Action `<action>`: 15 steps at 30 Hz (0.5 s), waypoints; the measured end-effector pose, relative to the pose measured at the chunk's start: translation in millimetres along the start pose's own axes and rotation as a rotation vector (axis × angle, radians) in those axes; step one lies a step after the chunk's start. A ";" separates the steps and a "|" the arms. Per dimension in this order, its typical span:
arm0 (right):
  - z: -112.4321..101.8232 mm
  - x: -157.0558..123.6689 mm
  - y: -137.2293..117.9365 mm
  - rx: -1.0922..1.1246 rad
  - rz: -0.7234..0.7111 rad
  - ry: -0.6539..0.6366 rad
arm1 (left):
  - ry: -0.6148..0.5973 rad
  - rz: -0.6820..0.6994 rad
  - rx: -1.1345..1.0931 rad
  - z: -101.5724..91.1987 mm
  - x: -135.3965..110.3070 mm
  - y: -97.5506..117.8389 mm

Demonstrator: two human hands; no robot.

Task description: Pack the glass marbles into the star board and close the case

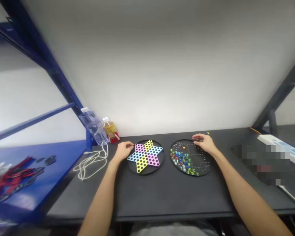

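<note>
My left hand (124, 150) rests at the left rim of a round black Chinese checkers board (145, 171), which carries a six-pointed star in pink, blue and yellow with black holes. My right hand (204, 143) lies on the far edge of a second round black board (190, 172), and neither hand visibly holds anything. That second board has many coloured glass marbles (182, 160) heaped on its left half, with an orange marble (184, 148) apart from them. A tiny yellow marble (208, 133) sits on the tabletop beyond my right hand.
A dark tabletop (167, 200) ends at a white wall. Behind the left board stand a clear plastic bottle (92, 126) and a juice bottle (110, 130), with a white cable (92, 162) nearby. A white power strip (282, 147) lies right; a blue shelf (64, 157) stands left.
</note>
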State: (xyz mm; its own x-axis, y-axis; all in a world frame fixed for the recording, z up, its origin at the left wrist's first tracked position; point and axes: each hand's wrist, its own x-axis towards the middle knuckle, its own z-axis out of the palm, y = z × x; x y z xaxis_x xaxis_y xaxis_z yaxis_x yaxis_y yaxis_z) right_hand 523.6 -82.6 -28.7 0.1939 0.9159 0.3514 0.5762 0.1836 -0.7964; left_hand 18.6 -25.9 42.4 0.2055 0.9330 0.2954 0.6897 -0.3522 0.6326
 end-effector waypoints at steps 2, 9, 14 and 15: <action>0.1 -0.3 -1.3 -0.005 -0.016 -0.008 | -0.014 0.003 -0.005 0.4 -0.5 0.1; 2.5 -2.6 -8.5 -0.104 -0.012 0.003 | -0.037 0.026 0.074 1.7 -2.5 4.5; 6.8 -2.3 -12.4 -0.091 -0.028 -0.011 | -0.059 0.016 0.073 0.8 -4.3 9.6; 7.7 -2.0 -12.7 -0.089 -0.030 -0.015 | -0.066 0.016 0.076 0.7 -4.6 10.3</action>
State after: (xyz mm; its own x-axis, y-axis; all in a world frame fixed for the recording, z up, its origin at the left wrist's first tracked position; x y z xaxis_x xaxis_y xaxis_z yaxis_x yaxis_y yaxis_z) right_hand 509.7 -84.0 -23.0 0.1638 0.9160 0.3663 0.6497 0.1792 -0.7387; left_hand 25.3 -33.8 47.1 0.2598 0.9312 0.2557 0.7360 -0.3624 0.5718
